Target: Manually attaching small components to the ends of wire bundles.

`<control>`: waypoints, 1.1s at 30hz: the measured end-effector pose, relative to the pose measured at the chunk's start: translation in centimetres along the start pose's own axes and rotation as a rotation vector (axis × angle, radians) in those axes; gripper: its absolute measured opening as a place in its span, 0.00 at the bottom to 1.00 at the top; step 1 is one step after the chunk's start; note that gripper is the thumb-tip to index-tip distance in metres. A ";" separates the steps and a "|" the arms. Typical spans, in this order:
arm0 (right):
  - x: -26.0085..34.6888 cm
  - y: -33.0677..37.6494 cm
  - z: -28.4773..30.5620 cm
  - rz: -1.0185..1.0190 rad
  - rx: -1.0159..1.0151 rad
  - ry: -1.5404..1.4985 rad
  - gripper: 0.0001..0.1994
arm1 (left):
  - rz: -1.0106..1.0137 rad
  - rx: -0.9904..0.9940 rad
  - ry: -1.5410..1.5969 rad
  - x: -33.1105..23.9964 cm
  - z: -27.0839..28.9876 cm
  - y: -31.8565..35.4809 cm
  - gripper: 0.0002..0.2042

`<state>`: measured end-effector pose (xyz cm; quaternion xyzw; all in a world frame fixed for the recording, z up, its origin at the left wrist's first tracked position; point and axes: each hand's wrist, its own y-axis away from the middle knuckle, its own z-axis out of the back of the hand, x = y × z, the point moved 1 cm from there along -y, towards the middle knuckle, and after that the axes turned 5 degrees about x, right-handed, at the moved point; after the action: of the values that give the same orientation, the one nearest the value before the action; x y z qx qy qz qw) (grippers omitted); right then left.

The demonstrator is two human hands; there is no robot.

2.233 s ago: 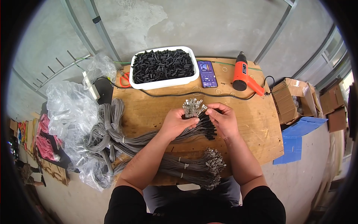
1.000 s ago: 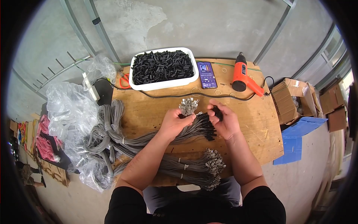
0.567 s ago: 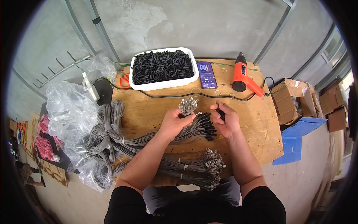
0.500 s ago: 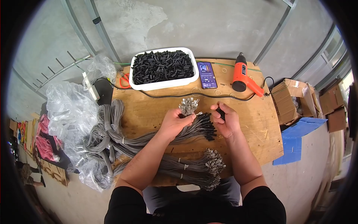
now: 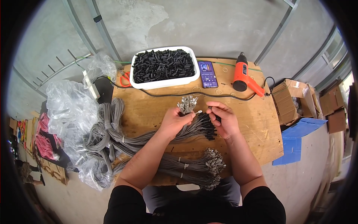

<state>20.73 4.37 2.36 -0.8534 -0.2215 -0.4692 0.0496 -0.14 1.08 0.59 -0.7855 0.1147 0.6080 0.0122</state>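
My left hand [image 5: 173, 122] is closed around a bundle of grey wires, with their silvery crimp terminals [image 5: 187, 104] fanning up above the fist. One single terminal [image 5: 198, 112] pokes out to the right past the thumb. Just beyond it, my right hand [image 5: 226, 121] is closed on small black tubes [image 5: 217, 117]; one seems pinched at the fingertips, close to that terminal. Beneath and between the hands lie grey wires whose ends carry black sleeves [image 5: 209, 128]. Nearer to me rest more grey wire bundles with bare terminals [image 5: 214, 162], tied with pale bands.
A white tray [image 5: 166, 85] heaped with black tubes stands at the back of the wooden table [image 5: 261, 130]. Right of it are a phone [image 5: 208, 74] and an orange heat gun [image 5: 241, 76]. A black cable [image 5: 167, 95] crosses behind my hands. Clear plastic bags [image 5: 69, 115] lie left; cardboard boxes [image 5: 289, 100] right.
My right hand has shifted slightly left, bringing its fingertips closer to the single terminal. My left hand has barely moved and keeps its hold on the wires.
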 end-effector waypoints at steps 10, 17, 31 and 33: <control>-1.4 0.2 -0.3 0.095 -0.020 0.173 0.07 | -0.030 -0.010 0.008 0.1 0.0 -0.2 0.05; -1.5 0.2 -0.6 0.113 -0.022 0.185 0.07 | -0.037 -0.019 0.002 0.1 0.0 -0.1 0.05; -1.6 0.5 -0.7 0.212 -0.037 0.228 0.06 | -0.074 0.021 -0.172 0.4 0.0 -0.1 0.05; -1.7 0.4 -0.6 0.219 -0.029 0.230 0.05 | -0.078 0.021 -0.177 0.4 0.0 -0.1 0.05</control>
<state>19.61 3.31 1.38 -0.8138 -0.1132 -0.5587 0.1132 -0.03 1.13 0.21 -0.7326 0.0891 0.6726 0.0541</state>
